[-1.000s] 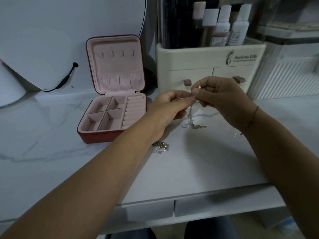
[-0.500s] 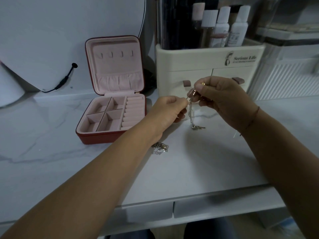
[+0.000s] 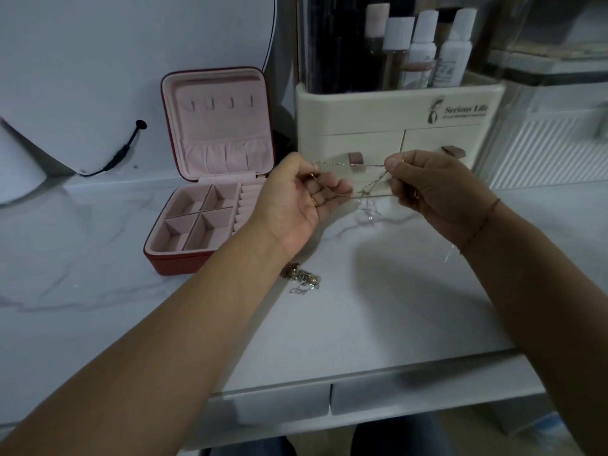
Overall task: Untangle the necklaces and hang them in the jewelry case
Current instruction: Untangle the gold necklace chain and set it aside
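Untangling is the step I judge to be in hand. The thin silver chain necklace [image 3: 332, 163] is stretched in the air between both hands, above the white marble-patterned tabletop [image 3: 378, 307], with a crossed snarl low between them. I have the left hand [image 3: 296, 199] palm-up, fingers curled, pinching one end. The right hand [image 3: 427, 189] pinches the other end at thumb and forefinger. A small heap of tangled chains [image 3: 304, 279] lies by the left wrist. The red square jewelry case with pink lining [image 3: 174, 263] stands open just left of the hands, its lid hooks [image 3: 221, 103] bare. The next move, I reckon, calls for teasing the snarl loose, not pulling harder.
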Demonstrator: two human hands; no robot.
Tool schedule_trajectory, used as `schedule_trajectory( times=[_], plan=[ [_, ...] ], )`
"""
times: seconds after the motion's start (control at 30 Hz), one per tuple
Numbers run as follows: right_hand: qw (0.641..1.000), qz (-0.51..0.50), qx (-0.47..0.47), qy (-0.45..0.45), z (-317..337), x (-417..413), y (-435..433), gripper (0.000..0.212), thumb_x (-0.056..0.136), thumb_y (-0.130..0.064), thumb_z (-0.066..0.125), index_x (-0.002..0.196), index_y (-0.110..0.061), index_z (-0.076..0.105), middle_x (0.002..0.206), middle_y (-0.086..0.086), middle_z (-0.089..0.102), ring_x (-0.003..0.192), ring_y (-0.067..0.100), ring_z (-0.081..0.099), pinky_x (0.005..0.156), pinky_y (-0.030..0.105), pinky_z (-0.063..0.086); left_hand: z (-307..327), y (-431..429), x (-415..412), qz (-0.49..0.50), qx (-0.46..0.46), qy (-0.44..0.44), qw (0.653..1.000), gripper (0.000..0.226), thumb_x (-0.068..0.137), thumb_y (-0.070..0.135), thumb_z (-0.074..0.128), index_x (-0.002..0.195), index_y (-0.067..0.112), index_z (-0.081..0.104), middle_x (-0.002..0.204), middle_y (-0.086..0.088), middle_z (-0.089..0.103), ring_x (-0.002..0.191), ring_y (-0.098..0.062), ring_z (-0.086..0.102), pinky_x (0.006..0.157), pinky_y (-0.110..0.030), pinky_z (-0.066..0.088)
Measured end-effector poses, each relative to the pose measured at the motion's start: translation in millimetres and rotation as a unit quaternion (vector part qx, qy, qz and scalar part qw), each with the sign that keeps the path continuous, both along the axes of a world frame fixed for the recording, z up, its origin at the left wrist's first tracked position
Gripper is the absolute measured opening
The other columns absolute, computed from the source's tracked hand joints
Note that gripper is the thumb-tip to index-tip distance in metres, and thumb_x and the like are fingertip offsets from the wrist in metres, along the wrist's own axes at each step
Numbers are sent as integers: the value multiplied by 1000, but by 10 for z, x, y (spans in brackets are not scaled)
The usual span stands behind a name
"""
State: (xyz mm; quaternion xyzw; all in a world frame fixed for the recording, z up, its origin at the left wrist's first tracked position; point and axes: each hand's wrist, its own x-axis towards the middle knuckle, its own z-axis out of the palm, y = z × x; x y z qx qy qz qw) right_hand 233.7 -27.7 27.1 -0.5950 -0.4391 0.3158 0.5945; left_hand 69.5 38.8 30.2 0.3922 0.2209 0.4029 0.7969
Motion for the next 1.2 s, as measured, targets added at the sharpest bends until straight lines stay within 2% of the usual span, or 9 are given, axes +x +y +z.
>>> schedule_trajectory(
  times=[0.07,0.13,0.33,0.53,0.67,0.8,0.97,1.07,1.2],
  plan=[
    [1000,-30,2,4,-12,25,13,17,95,-13,55,79,-13,61,53,-8,57,58,9,46,60,20,39,-11,8,-7,10,8,12,1000,24,90,7,36,68,12,43,47,-2,44,44,-14,46,56,-28,55],
    [998,-64,3,-2,-19,45,26,23,96,-13,54,73,-13,59,56,-8,58,61,9,51,58,18,40,-33,1,0,14,38,60,997,23,89,7,38,68,15,41,47,0,40,40,-11,34,43,-20,41],
    [990,-117,46,68,24,58,-3,26,100,-8,43,78,-8,57,73,6,64,56,10,64,59,20,54,-123,-43,39,-15,135,257,957,21,84,2,55,67,14,50,55,-1,44,36,-6,24,36,-12,15],
    [985,-158,49,55,40,54,-34,19,100,-10,45,85,-10,56,71,2,58,46,6,60,46,19,48,-141,-120,13,-83,179,345,918,3,85,11,68,86,11,65,47,2,39,31,-6,21,35,-9,15],
    [980,-167,63,87,52,55,-32,22,99,-11,47,79,-14,57,66,-1,56,45,4,53,47,18,42,-140,-122,16,-86,189,362,909,16,83,14,71,96,6,70,43,5,35,30,-5,21,34,-9,15],
    [984,-125,95,84,78,39,-45,22,97,-10,49,78,-15,57,64,-3,56,54,6,48,53,18,41,-150,-120,19,-70,188,352,914,13,82,13,72,93,5,71,45,3,36,30,-5,21,34,-10,15],
    [992,-11,126,0,84,-21,-44,12,96,-9,53,86,-11,60,64,-4,59,57,10,50,59,23,44,-155,-112,32,-18,202,322,925,10,85,18,70,88,9,72,56,2,48,37,-7,33,34,-13,24],
    [990,30,131,-38,75,-50,-51,10,94,-11,56,85,-13,61,66,-1,57,61,9,51,62,24,44,-160,-94,46,8,221,328,919,9,85,22,70,78,18,71,66,3,55,52,-7,46,47,-16,40],
    [987,68,138,-48,83,-72,-59,6,89,-16,59,84,-15,61,67,-1,59,62,9,52,61,23,42,-193,-56,62,42,265,324,907,7,83,25,73,83,21,66,73,9,60,59,2,51,58,-10,41]
  ],
)
